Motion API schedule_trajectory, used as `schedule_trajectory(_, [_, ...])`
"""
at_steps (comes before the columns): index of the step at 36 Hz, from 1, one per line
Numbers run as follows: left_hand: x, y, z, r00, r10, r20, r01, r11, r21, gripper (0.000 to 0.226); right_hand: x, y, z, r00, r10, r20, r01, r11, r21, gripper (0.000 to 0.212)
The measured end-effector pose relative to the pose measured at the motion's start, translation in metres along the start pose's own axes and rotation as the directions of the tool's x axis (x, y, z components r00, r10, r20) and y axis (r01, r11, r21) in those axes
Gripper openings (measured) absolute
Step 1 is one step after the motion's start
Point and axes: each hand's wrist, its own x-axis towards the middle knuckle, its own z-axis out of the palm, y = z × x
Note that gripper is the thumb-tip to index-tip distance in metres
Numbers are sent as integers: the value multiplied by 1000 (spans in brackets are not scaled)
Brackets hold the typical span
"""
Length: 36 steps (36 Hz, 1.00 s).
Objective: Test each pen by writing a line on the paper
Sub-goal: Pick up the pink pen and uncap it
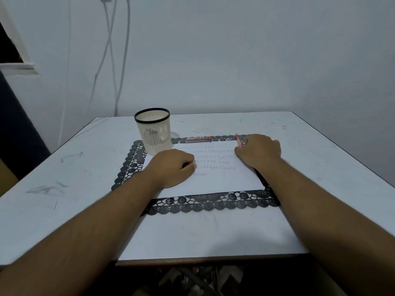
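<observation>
Where writing shows, paper [213,178] rows unreadable, blurred

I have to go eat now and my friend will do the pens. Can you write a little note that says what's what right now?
Left hand: fingers curled, resting on the white paper sheet, holding nothing visible.
Right hand: grips a red pen at the paper's far right corner.
Cream mesh pen cup with black rim holds more pens, far left of the paper on the black lace placemat.
Done: several rows of test marks on the paper.
Left: possibly the red pen and pens in the cup.
</observation>
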Motion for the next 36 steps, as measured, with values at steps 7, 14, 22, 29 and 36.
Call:
schedule_trajectory(7, [4, -4, -2, 992, 2, 130, -3, 1000, 7, 40, -8, -7, -3, 999, -35, -4, 35, 999, -2, 32])
schedule_trajectory(14, [17, -1, -18, 941, -23, 338, -3, 997, 78, 45, -2, -14, -17, 994, -105, -19, 103, 901, 422, 30])
schedule_trajectory(22, [5, -1, -10, 996, 43, 82, -54, 989, 137, 42, 17, -48, -47, 835, -485, 260, 343, 828, 444, 20])
schedule_trajectory(29, [-2, 2, -15, 993, 108, 50, -115, 980, 165, 36, 5, -40, -3, 782, -544, 304, 350, 787, 507, 10])
schedule_trajectory(36, [-5, 4, -19, 989, 78, -125, -55, 983, 177, 29, 0, -35, 5, 798, -548, 250, 334, 748, 573, 7])
